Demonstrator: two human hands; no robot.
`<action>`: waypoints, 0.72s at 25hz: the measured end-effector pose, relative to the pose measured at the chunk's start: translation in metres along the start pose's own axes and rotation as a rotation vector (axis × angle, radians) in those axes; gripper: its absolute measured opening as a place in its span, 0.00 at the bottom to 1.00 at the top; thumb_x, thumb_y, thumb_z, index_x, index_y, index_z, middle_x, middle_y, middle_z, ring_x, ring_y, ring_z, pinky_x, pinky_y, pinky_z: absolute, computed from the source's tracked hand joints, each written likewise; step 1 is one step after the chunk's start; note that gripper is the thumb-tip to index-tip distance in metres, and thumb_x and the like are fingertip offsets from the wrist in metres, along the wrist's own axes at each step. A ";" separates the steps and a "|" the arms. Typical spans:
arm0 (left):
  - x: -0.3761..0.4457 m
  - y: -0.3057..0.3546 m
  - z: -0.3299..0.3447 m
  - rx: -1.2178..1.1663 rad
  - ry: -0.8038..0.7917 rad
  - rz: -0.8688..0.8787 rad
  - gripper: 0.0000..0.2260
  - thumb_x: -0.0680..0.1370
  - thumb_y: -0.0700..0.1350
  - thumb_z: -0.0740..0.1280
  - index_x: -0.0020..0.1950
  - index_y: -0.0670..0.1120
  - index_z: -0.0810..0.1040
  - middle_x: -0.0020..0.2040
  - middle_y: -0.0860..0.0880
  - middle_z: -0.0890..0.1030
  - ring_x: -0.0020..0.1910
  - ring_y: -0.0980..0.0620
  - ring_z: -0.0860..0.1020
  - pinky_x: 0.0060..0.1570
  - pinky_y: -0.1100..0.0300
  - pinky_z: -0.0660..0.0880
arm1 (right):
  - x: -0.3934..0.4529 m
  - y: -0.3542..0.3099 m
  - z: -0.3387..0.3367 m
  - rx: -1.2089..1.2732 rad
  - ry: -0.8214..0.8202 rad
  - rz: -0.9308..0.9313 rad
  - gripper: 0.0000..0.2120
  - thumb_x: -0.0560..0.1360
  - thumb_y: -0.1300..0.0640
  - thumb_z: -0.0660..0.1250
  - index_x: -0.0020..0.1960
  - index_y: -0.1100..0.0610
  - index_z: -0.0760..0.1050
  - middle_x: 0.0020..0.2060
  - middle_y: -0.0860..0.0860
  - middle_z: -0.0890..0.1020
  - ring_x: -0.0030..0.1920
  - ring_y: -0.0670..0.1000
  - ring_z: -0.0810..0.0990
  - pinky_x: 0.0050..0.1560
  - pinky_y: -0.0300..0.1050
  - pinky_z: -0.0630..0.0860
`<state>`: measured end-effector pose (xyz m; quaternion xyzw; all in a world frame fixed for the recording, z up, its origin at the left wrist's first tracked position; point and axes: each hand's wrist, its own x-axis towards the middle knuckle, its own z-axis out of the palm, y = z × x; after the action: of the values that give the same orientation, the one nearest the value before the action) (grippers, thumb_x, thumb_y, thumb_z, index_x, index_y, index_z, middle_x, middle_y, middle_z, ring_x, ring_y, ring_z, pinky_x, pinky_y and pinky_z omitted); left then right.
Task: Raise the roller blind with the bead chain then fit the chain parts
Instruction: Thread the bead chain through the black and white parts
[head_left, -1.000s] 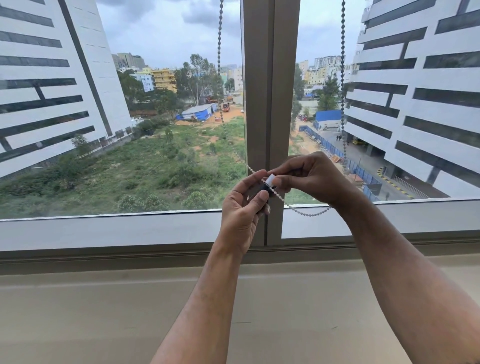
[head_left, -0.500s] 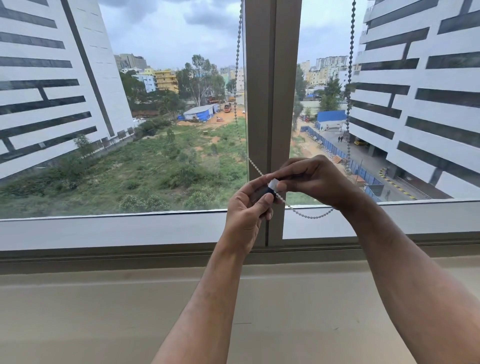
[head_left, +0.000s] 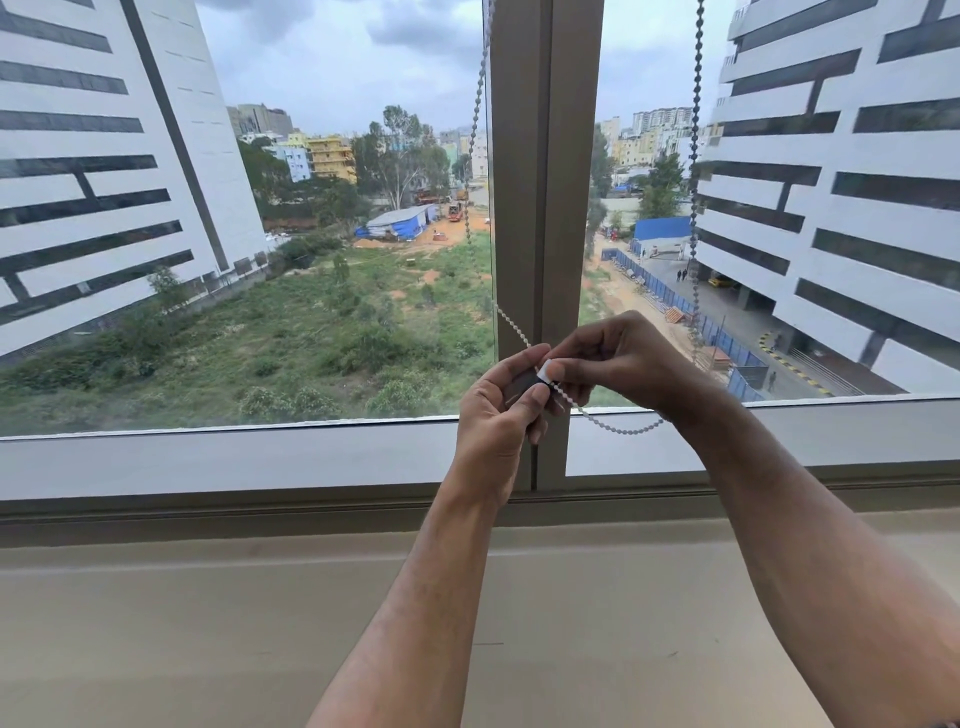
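Fitting a small clip onto the bead chain in front of the window's centre post.

The left hand (head_left: 501, 410) pinches a dark part; the right hand (head_left: 618, 364) fingers press a white connector (head_left: 545, 372) against it, the bead chain (head_left: 613, 427) sagging in a loop beneath. The chain is light, limp and slippery, so I judge it best gripped right beside the connector. Compared with a second ago, both hands sit slightly higher and the chain's hanging runs have shifted right.

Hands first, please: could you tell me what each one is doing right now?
Left hand: closed on a small dark chain part.
Right hand: pinching a white connector on the bead chain.
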<state>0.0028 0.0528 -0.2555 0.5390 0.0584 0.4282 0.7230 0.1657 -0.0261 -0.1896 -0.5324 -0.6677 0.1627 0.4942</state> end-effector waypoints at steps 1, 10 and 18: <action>0.000 -0.001 0.000 -0.016 0.001 -0.014 0.15 0.81 0.30 0.64 0.63 0.45 0.81 0.45 0.48 0.87 0.36 0.53 0.78 0.30 0.65 0.69 | -0.001 0.002 0.001 0.000 0.002 -0.003 0.07 0.75 0.69 0.74 0.50 0.72 0.84 0.36 0.65 0.85 0.31 0.49 0.83 0.34 0.41 0.82; 0.006 0.000 0.000 -0.199 0.024 -0.083 0.15 0.82 0.32 0.64 0.66 0.44 0.74 0.45 0.47 0.84 0.37 0.49 0.79 0.31 0.62 0.70 | 0.004 0.014 0.004 0.062 0.023 0.048 0.12 0.76 0.59 0.75 0.57 0.64 0.85 0.37 0.55 0.87 0.35 0.49 0.83 0.37 0.39 0.78; -0.002 -0.007 0.001 -0.248 0.045 -0.145 0.16 0.82 0.31 0.63 0.66 0.44 0.66 0.40 0.44 0.83 0.33 0.48 0.81 0.29 0.62 0.69 | -0.002 0.018 0.001 0.016 -0.058 0.049 0.12 0.75 0.61 0.74 0.58 0.60 0.84 0.39 0.47 0.88 0.39 0.43 0.84 0.44 0.38 0.80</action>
<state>0.0062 0.0508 -0.2620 0.4303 0.0599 0.3907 0.8115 0.1744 -0.0207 -0.2046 -0.5396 -0.6672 0.1954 0.4749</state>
